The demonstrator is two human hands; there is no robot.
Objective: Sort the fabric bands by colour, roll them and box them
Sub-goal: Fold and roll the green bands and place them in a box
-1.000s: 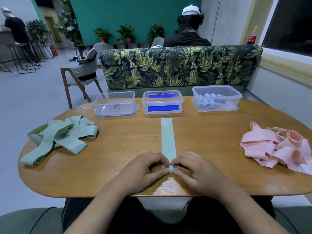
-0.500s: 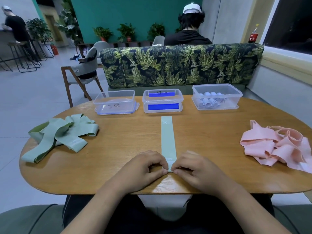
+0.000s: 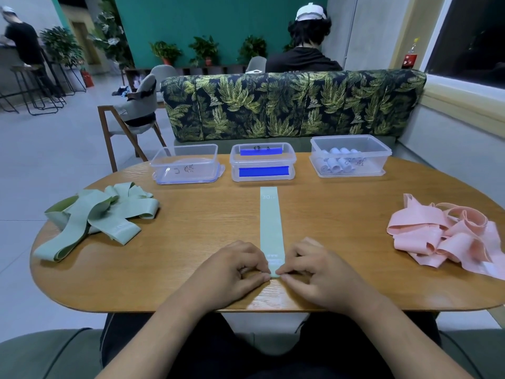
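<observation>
A pale mint fabric band [image 3: 270,220] lies flat and straight down the middle of the wooden table [image 3: 191,222], its far end marked "30". My left hand [image 3: 235,266] and my right hand [image 3: 317,269] pinch its near end from either side, fingertips meeting at the edge. A heap of sage green bands [image 3: 95,217] lies at the left. Pink bands [image 3: 451,239] are piled at the right. Three clear boxes stand at the back: an empty left box [image 3: 185,166], a middle box [image 3: 262,164] with blue labels, and a right box [image 3: 349,157] holding several pale rolls.
A leaf-patterned sofa back [image 3: 287,105] rises just behind the boxes, with a person in a white cap [image 3: 308,36] sitting beyond it. A wooden chair [image 3: 128,119] stands off the table's far left corner.
The near end of the mint band looked slightly rolled a second ago and now lies flatter between my fingertips. Both hands stay at the band's near end.
</observation>
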